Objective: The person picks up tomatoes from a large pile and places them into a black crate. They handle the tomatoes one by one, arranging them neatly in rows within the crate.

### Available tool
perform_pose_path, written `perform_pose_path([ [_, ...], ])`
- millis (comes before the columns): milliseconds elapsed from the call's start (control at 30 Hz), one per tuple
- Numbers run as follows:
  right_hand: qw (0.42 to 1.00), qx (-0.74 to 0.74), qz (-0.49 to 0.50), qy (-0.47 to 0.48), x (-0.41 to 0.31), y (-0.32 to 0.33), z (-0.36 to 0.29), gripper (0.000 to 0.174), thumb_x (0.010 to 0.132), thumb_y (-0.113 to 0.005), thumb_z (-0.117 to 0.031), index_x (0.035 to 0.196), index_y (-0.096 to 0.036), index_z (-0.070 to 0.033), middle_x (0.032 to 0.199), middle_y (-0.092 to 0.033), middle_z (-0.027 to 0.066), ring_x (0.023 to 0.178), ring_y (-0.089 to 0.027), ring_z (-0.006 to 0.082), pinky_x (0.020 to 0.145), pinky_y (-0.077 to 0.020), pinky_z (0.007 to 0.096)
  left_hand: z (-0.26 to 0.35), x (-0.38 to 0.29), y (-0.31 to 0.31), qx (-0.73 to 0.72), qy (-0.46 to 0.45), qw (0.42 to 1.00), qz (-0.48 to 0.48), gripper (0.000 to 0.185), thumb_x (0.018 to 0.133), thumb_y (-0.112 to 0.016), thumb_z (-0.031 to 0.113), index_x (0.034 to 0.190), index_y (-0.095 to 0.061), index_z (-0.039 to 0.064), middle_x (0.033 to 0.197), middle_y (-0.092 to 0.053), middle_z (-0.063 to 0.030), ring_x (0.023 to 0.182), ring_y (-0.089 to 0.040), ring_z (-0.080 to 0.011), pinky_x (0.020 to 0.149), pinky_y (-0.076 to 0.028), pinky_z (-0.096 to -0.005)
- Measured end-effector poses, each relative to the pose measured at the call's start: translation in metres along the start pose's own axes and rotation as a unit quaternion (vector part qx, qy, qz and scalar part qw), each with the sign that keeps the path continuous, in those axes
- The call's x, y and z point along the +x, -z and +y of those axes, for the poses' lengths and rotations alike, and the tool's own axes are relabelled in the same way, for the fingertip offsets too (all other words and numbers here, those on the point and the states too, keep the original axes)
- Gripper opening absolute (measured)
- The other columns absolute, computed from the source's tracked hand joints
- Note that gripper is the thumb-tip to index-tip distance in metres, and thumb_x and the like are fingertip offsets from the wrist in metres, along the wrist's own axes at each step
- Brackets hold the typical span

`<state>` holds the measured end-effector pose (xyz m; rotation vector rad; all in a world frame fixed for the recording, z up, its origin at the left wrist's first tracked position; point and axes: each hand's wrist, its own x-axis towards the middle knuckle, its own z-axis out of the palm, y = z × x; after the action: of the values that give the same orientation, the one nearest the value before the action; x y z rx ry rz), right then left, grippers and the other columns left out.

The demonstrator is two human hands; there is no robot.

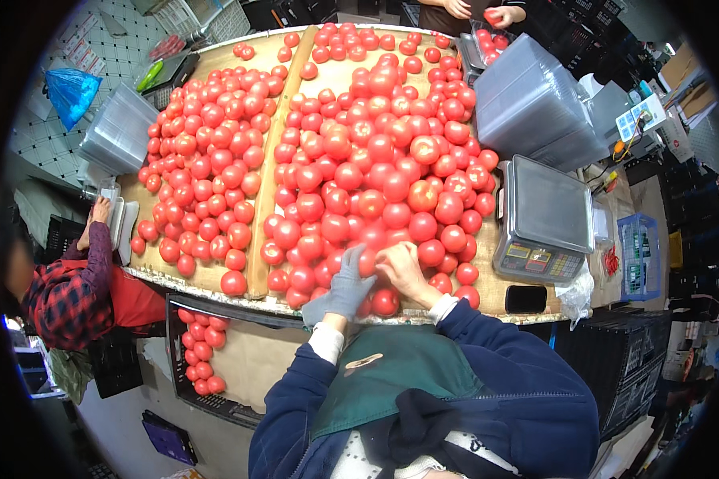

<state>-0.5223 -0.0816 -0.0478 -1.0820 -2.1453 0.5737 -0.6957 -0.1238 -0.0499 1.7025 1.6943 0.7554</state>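
A large heap of red tomatoes (395, 185) covers the right section of the table before me. My left hand (343, 290), in a grey glove, is low over the near edge of this heap with its fingers reaching forward. Beside it, my bare right hand (406, 270) has its fingers bent down towards the tomatoes. One tomato (366, 263) lies between the fingertips of both hands; whether either hand grips it is not clear. Another tomato (385, 302) sits just below my right hand, near the table edge. The tomatoes just ahead of my hands are blurred.
A wooden divider (269, 179) separates a second tomato heap (210, 155). Below the table edge sits a black crate (257, 365), paper-lined, with tomatoes along its left side. A scale (548, 209), clear plastic containers (533, 108) and a phone (525, 299) are rightward. Co-workers stand left and opposite.
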Motion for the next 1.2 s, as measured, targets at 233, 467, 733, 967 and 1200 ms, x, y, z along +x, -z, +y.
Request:
perform_pose_path([
  [233,1.0,0.008,-0.021,-0.011,0.0,0.004,0.001,0.02,0.078,-0.071,-0.012,0.095,-0.061,-0.012,0.09,-0.061,0.0018,0.093,-0.056,0.0227,0.096,-0.0335,0.0431,-0.003,-0.002,-0.001,-0.004,-0.019,1.0,0.005,0.073,0.075,-0.074,0.021,0.139,-0.038,0.021,0.141,-0.041,-0.0106,0.12,-0.052,-0.0376,0.092,-0.049,-0.048],
  [467,1.0,-0.019,-0.021,0.006,0.016,0.014,-0.012,0.009,0.083,-0.067,-0.017,0.088,-0.062,-0.011,0.087,-0.06,0.0049,0.089,-0.056,0.0246,0.086,-0.036,0.0402,0.014,-0.001,0.012,-0.039,0.016,0.999,-0.021,0.078,0.076,-0.074,0.022,0.143,-0.035,0.013,0.142,-0.041,-0.0145,0.125,-0.048,-0.0367,0.1,-0.045,-0.0444],
  [733,0.953,0.166,-0.216,0.13,0.033,-0.037,-0.108,0.012,0.078,-0.07,-0.008,0.084,-0.059,-0.006,0.081,-0.058,0.011,0.082,-0.056,0.0334,0.073,-0.0436,0.0424,-0.015,-0.121,0.068,-0.266,0.195,0.9,0.285,0.049,0.087,-0.067,0.021,0.131,-0.051,0.008,0.124,-0.059,-0.0124,0.088,-0.066,-0.0294,0.074,-0.054,-0.0391],
  [967,0.883,0.041,-0.387,0.264,0.049,-0.191,-0.16,0.007,0.077,-0.065,-0.013,0.077,-0.063,-0.006,0.084,-0.059,0.0143,0.084,-0.056,0.0324,0.073,-0.047,0.0425,-0.085,-0.27,0.101,-0.77,0.279,0.418,0.392,0.022,0.094,-0.058,0.021,0.113,-0.06,0.01,0.09,-0.063,0.0002,0.056,-0.049,-0.0075,0.045,-0.039,-0.0196],
  [1200,0.862,-0.027,-0.458,0.215,0.05,-0.238,-0.149,0.008,0.079,-0.062,-0.011,0.079,-0.062,-0.003,0.084,-0.06,0.0182,0.084,-0.059,0.0353,0.074,-0.0484,0.0442,-0.139,-0.323,0.08,-0.733,0.285,0.424,0.448,0.032,0.096,-0.054,0.035,0.107,-0.062,0.006,0.096,-0.065,-0.0066,0.07,-0.058,-0.0121,0.058,-0.047,-0.0244],
])
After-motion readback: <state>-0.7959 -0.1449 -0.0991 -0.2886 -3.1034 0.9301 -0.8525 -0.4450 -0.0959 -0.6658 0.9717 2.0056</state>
